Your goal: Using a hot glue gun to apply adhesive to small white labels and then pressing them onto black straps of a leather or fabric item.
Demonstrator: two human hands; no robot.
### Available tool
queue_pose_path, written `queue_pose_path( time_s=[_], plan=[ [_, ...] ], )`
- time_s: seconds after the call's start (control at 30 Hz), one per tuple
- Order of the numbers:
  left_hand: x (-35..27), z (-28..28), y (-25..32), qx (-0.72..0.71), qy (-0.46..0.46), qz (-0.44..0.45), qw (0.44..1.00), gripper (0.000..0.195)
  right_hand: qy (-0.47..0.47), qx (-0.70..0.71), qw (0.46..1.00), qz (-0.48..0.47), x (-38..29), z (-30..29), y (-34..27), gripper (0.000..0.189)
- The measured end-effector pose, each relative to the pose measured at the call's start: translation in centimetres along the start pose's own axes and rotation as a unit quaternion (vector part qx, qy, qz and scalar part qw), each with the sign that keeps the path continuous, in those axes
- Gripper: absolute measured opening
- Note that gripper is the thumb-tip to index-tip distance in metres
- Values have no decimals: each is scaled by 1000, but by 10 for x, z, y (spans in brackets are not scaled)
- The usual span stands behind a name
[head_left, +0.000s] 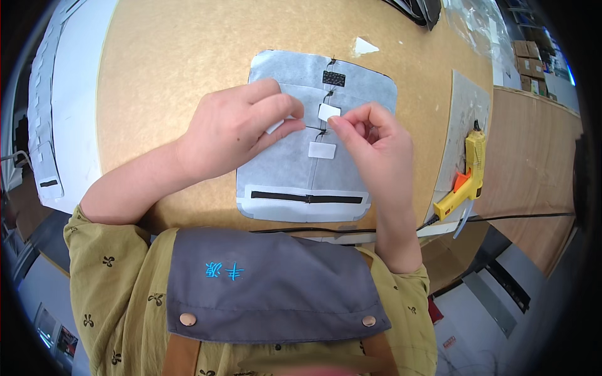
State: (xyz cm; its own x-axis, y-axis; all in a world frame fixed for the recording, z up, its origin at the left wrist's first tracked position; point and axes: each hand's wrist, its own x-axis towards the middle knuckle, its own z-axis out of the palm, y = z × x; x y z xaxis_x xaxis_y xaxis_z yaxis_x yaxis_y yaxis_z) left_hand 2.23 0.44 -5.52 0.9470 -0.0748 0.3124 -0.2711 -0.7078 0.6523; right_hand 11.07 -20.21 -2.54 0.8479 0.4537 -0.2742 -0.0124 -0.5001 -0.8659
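A grey fabric panel [277, 164] with rounded corners lies flat before me, seamed down and across. Between my right thumb and fingers [376, 136], at a corner, is a small white rectangular piece [329, 112] over the centre seam. Above the panel's left part, my left hand [244, 120] pinches another white piece [274, 126], mostly hidden by the fingers. Lower on the seam sits a second white rectangle [322, 150]. Near the top is a black textured patch [334, 79], with loose black threads at the seam crossings. A black strip [282, 196] runs along the bottom edge.
A yellow hot glue gun [472, 164] rests on a stained board [454, 127] at the right; its black cable [517, 216] runs along the edge. A white scrap [365, 46] lies beyond the panel. Clear plastic [479, 28] is at the back right, stacked grey panels [44, 155] at far left.
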Motion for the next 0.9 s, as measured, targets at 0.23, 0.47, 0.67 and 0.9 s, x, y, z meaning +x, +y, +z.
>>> queue_pose_path(
  time_s=[0.23, 0.47, 0.67, 0.9],
  plan=[
    [-1, 7, -2, 63, 9, 63, 996, 25, 17, -5, 1000, -7, 7, 0, 14, 15],
    [-1, 12, -4, 121, -18, 73, 990, 41, 17, -21, 999, -23, 9, -2, 19, 16],
    [2, 11, 0, 153, -38, 72, 985, 43, 74, -80, 992, -64, 2, -3, 14, 16],
    [1, 11, 0, 157, -40, 73, 984, 52, 62, -298, 918, -255, -26, -8, 27, 44]
  ],
)
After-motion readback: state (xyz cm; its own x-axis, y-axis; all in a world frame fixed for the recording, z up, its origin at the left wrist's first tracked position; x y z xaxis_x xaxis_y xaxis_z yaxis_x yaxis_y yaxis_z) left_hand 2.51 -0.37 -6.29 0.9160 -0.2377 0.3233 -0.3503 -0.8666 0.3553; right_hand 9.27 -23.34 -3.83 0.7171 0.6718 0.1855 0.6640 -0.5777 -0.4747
